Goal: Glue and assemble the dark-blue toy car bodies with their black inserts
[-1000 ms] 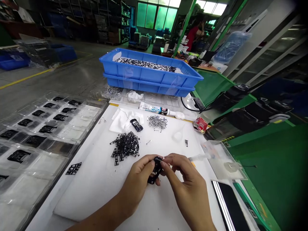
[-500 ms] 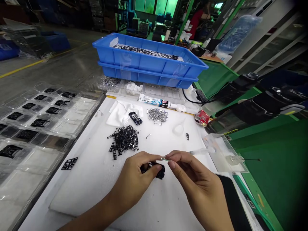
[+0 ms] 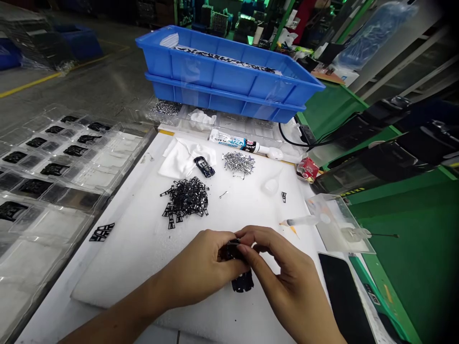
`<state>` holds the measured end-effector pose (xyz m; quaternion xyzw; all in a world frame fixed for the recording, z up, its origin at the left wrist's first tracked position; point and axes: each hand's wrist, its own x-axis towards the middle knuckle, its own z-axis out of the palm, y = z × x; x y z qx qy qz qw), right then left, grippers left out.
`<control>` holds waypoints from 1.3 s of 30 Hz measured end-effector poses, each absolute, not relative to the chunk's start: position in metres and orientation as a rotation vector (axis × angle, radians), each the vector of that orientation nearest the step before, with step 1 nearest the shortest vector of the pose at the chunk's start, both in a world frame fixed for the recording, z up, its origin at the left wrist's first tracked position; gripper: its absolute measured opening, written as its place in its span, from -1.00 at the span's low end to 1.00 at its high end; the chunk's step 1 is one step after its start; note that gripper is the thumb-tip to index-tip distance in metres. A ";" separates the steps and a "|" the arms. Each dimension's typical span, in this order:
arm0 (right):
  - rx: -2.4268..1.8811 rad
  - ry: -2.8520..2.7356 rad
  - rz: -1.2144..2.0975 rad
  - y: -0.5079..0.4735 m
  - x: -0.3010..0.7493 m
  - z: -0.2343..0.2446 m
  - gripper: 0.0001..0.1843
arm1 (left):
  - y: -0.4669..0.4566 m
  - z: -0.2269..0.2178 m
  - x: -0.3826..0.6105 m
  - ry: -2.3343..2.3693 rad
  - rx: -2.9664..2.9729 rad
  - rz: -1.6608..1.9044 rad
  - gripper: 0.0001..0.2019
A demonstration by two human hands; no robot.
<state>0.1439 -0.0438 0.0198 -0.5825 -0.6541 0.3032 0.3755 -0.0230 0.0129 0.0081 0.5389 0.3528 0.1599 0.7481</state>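
Between my two hands is a black toy car body (image 3: 243, 283), its lower end showing below the fingers. My left hand (image 3: 201, 270) is closed around it. My right hand (image 3: 287, 277) pinches at its upper end, with a thin silvery piece (image 3: 234, 243) just showing by the fingertips; the rest of that piece is hidden. Beyond the hands lie a heap of small black frames (image 3: 188, 200) and a pile of small silvery parts (image 3: 238, 163). One loose silvery part (image 3: 224, 194) rests between them and my hands. Another black car body (image 3: 204, 166) sits on a white cloth (image 3: 175, 160).
Stacked blue bins (image 3: 222, 91) stand at the back behind a white tube (image 3: 233, 140). Clear trays (image 3: 71, 200) with black parts line the left. To the right are an orange-tipped syringe (image 3: 303, 220), a clear box (image 3: 337, 222), a dark flat slab (image 3: 346, 296) and bottles (image 3: 376, 157).
My right fingers have moved from a small shiny piece held above the car body down onto its upper end. More of the car body shows below my left thumb. The view has tilted slightly.
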 end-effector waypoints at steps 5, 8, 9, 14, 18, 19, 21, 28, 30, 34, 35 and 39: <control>-1.551 -1.652 0.789 -0.044 0.146 0.018 -0.92 | 0.013 0.012 -0.025 0.808 1.238 0.293 -0.85; -1.568 -1.657 0.782 -0.044 0.148 0.017 -0.96 | 0.012 0.014 -0.024 0.850 1.136 0.361 -0.60; -1.573 -1.651 0.781 -0.043 0.149 0.017 -0.96 | 0.011 0.014 -0.023 0.856 1.089 0.401 -0.60; -1.591 -1.597 0.755 -0.042 0.148 0.019 -0.97 | 0.007 0.011 -0.021 0.812 1.007 0.481 -0.75; -1.593 -1.583 0.760 -0.041 0.148 0.020 -0.97 | 0.005 0.014 -0.021 0.848 1.153 0.494 -0.70; -1.609 -1.546 0.798 -0.041 0.148 0.019 -0.96 | 0.005 0.014 -0.021 0.851 1.201 0.493 -0.69; -1.639 -1.444 0.879 -0.041 0.147 0.018 -0.92 | 0.005 0.015 -0.022 0.889 1.353 0.488 -0.69; -1.570 -1.168 1.081 -0.038 0.146 0.021 -0.82 | -0.001 0.014 -0.018 0.754 1.241 0.557 -0.69; -1.572 -1.117 1.091 -0.039 0.142 0.022 -0.80 | -0.004 0.011 -0.016 0.755 1.174 0.615 -0.65; -1.536 -1.197 0.932 -0.045 0.132 0.023 -0.88 | -0.010 0.003 -0.016 0.901 1.392 0.702 -0.69; -1.529 -1.252 0.846 -0.048 0.130 0.022 -0.92 | -0.011 0.001 -0.016 0.927 1.462 0.725 -0.71; -1.511 -1.369 0.645 -0.053 0.126 0.017 -0.92 | -0.013 -0.003 -0.018 0.973 1.620 0.773 -0.69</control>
